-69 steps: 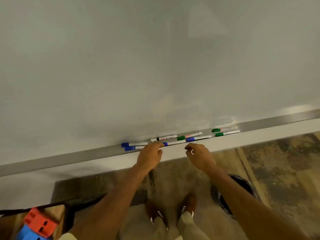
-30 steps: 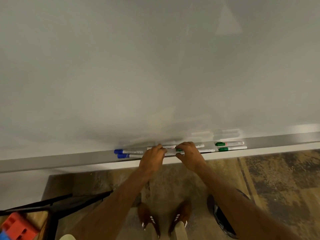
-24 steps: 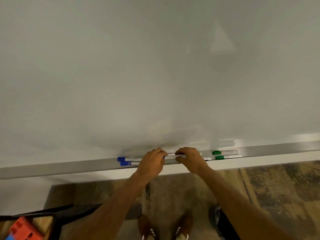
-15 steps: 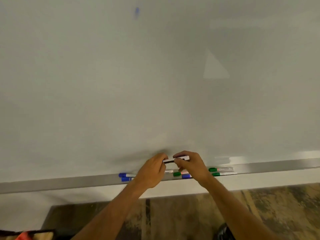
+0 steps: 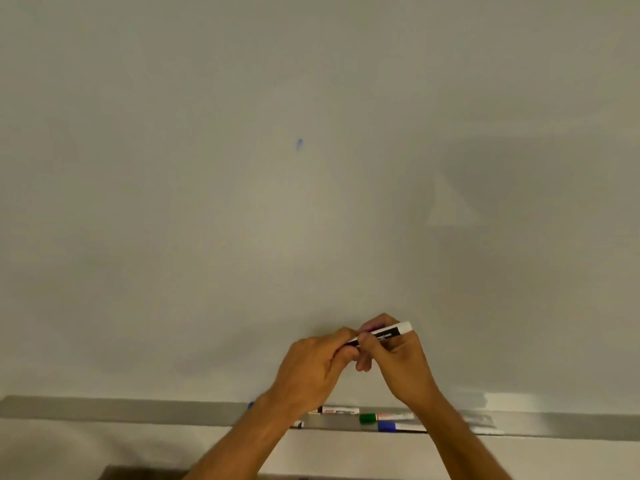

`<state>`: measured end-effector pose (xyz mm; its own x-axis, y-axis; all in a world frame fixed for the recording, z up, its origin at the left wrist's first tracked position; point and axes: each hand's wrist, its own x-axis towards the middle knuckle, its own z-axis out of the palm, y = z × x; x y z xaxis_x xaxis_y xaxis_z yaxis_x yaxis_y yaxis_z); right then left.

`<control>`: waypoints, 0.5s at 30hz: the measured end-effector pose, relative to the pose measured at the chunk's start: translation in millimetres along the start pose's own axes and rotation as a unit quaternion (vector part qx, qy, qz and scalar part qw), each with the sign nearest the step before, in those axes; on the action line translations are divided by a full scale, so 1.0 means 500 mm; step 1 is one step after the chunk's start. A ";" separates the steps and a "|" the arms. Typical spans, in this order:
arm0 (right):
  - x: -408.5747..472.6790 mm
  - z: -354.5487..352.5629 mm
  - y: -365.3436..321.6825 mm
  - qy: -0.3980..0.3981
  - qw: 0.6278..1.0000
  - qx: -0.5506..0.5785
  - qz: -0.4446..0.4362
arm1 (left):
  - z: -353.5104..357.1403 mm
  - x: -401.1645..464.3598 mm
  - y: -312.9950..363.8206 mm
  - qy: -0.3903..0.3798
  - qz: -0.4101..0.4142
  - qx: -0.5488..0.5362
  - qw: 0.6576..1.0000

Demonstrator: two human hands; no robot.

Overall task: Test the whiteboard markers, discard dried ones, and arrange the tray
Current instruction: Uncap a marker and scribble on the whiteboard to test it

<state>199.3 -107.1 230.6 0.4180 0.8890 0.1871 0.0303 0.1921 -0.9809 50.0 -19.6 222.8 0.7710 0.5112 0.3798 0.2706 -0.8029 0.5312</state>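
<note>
Marker in hand: black-labelled whiteboard marker held up in front of the whiteboard, above the tray; white butt end sticks out to the right, cap end hidden inside the hands.
Left hand: left hand has fingers curled round the marker's left end, likely on the cap; cap itself not visible.
Right hand: right hand pinches the barrel, thumb on top, fingers wrapped behind.
Step (judged): uncapping before a test stroke; no stroke from this marker seen yet.
Board: one small blue mark higher up, otherwise blank.
Tray contents: a white marker with dark cap, green-capped marker, blue-capped marker; more pens partly hidden by both forearms, count unclear.
Risk 1: cap pops off with a jerk, and cap or pen drops, because both grips sit close together.
Risk 2: forearms hang just over the tray; lowering them could knock pens off the edge.
Risk 3: loose cap mislaid, so a good marker dries.
Risk 4: faint stroke misread on the grey, dim board, so the wrong pen gets discarded.
</note>
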 end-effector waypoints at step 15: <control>0.055 0.018 -0.319 0.208 0.943 0.005 -0.258 | -0.336 0.159 -0.022 0.342 0.208 0.263 0.878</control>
<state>197.6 -109.6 392.6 0.6706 0.4360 0.6001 0.3191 0.5608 -0.7640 11.4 81.5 374.3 0.3889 0.0602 0.9193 0.4139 -0.9029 -0.1160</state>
